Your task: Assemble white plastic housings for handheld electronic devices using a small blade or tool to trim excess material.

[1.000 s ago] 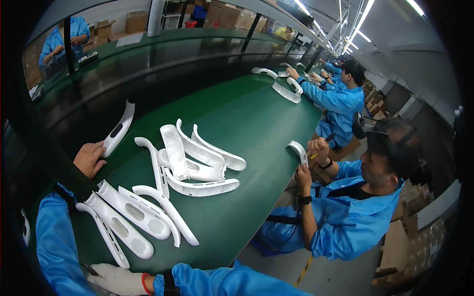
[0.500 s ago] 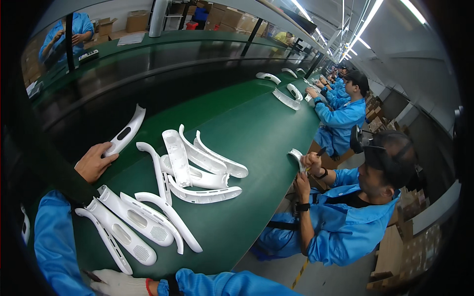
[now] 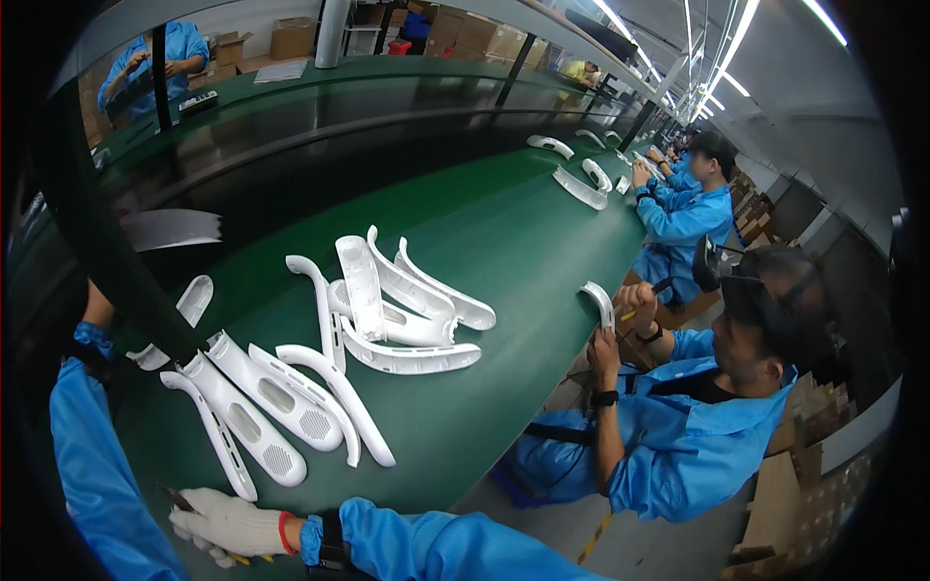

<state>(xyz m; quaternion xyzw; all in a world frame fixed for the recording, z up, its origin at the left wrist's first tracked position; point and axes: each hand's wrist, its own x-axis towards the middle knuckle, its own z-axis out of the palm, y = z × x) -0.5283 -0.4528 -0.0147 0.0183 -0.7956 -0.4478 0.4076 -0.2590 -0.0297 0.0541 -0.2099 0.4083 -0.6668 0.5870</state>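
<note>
My left hand [image 3: 98, 306] is mostly behind a dark upright post at the left. Only its wrist side shows, and its fingers are hidden. White curved plastic pieces [image 3: 197, 300] show on either side of that post. Farther back, a blurred white curved part [image 3: 174, 229] lies over the dark strip. At the near edge, my right hand [image 3: 232, 523], in a white knit glove, is closed around a slim tool [image 3: 178, 500] with a dark tip and a bit of yellow below the glove. Beyond it, white shells [image 3: 247, 421] with slots and speaker-like holes lie side by side.
A pile of white curved covers [image 3: 407, 300] covers part of the green bench [image 3: 465, 387]. At the right, a co-worker in blue [image 3: 668, 416] holds a white part and a tool. Other workers and parts line the bench farther off. The dark post [image 3: 126, 242] stands at the left.
My left hand has moved left behind the post, off the spot where it gripped a white shell. My right hand has come up a little, showing more of its glove. The view has shifted slightly.
</note>
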